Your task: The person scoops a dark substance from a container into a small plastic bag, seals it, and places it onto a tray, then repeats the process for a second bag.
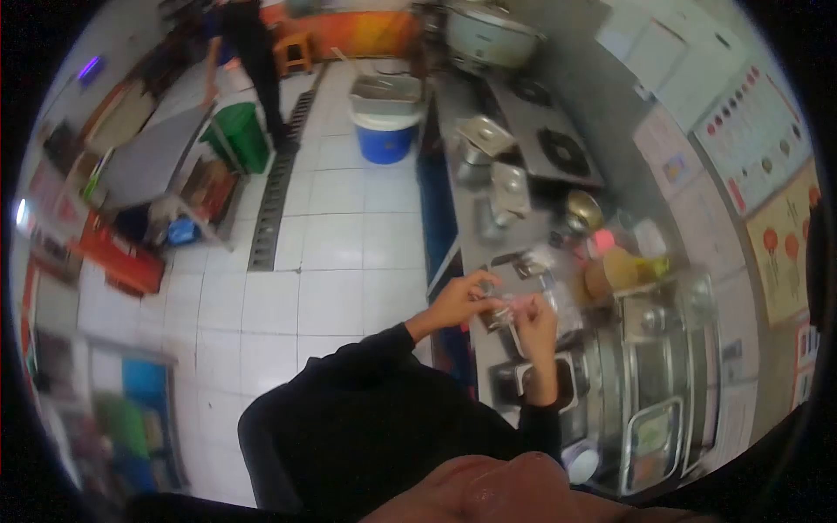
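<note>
My left hand [460,302] reaches in over the steel counter, fingers curled and thumb pointing toward the other hand. Close beside it, my right hand [534,324] is pinched, and the fingertips of both hands nearly meet. Between them is something small, pale and shiny; blur and the fingers hide what it is. Just beyond and below the fingers lie a metal tray [523,264] and a clear, crinkled wrapping. A dark open container [562,381] stands by my right wrist.
Along the counter stand lidded steel pans [509,187], a brass-coloured bowl [583,211], a tan container [613,272] and a burner [562,152]. A blue bucket [384,144] and green bin [237,138] are on the tiled floor. Another person [253,61] stands far left.
</note>
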`<action>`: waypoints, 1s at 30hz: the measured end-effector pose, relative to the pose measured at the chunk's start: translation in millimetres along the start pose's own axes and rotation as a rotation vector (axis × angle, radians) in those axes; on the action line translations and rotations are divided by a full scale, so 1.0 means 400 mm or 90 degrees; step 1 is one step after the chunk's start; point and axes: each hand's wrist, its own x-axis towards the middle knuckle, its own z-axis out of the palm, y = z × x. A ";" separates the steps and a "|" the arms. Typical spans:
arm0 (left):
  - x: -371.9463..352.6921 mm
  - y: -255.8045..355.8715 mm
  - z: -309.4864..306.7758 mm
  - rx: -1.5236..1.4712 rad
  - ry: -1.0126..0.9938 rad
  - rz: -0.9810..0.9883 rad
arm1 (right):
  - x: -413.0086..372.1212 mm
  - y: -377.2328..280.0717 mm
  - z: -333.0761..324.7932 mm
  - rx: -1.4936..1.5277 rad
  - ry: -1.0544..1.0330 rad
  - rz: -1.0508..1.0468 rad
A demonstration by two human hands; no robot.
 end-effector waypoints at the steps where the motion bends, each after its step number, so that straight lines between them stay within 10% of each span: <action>1: 0.003 -0.013 -0.024 0.033 -0.027 -0.036 | 0.023 0.016 -0.013 -0.017 0.009 0.028; 7: -0.021 -0.323 -0.224 0.126 -0.154 -0.214 | 0.262 0.187 -0.125 -0.086 0.242 -0.046; 10: -0.093 -0.443 -0.333 0.170 -0.133 -0.479 | 0.363 0.341 -0.150 -0.284 0.077 0.000; 13: -0.201 -0.667 -0.460 0.380 -0.219 -0.640 | 0.426 0.488 -0.091 0.026 -0.099 0.138; 17: -0.414 -0.817 -0.619 0.571 -0.221 -0.584 | 0.478 0.565 -0.003 -0.060 -0.115 0.214; 21: -0.435 -0.792 -0.761 0.520 -0.300 -0.862 | 0.489 0.653 0.028 -0.197 -0.028 0.187; 27: -0.400 -0.752 -0.805 0.689 -0.247 -0.813 | 0.515 0.666 0.001 -0.394 -0.021 0.228; 30: -0.339 -0.749 -0.785 0.754 -0.172 -0.800 | 0.525 0.657 0.000 -0.471 0.035 0.027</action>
